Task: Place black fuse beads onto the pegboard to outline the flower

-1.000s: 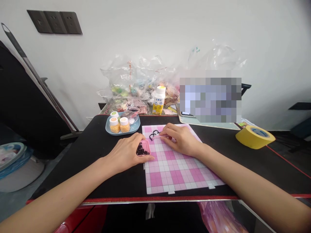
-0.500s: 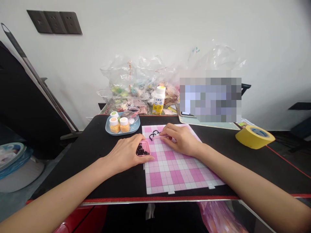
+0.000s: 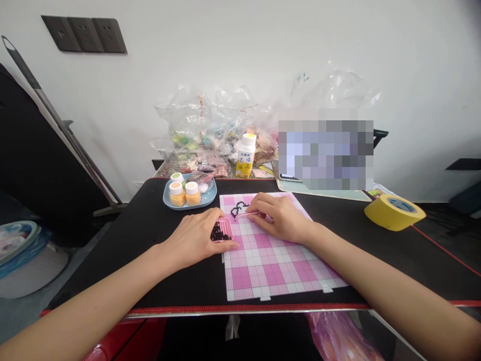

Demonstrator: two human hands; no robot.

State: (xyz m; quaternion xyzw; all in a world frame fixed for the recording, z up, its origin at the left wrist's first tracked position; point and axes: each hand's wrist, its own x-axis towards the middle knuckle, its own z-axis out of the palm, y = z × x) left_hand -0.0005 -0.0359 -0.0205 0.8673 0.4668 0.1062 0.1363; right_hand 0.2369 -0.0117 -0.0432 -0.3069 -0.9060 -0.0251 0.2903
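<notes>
My left hand grips a small pink bead tray by its sides, thumb in front and fingers behind. Black beads are heaped in the tray's left part. Between the thumb and fingers of my right hand is a pair of thin pink tweezers, tips pointing left. They reach to the lower edge of a black bead outline on the pink-and-white checked pegboard. My right fingers cover part of that outline. Whether the tips pinch a bead is too small to tell.
A blue plate with several capped bead jars stands at the back left. Behind the board are a white-and-yellow bottle and plastic bags. A roll of yellow tape lies at the right; a bin stands at the left.
The tweezer tips have shifted slightly down toward me, with my right hand dipping a little. My left hand and the tray stay where they were.
</notes>
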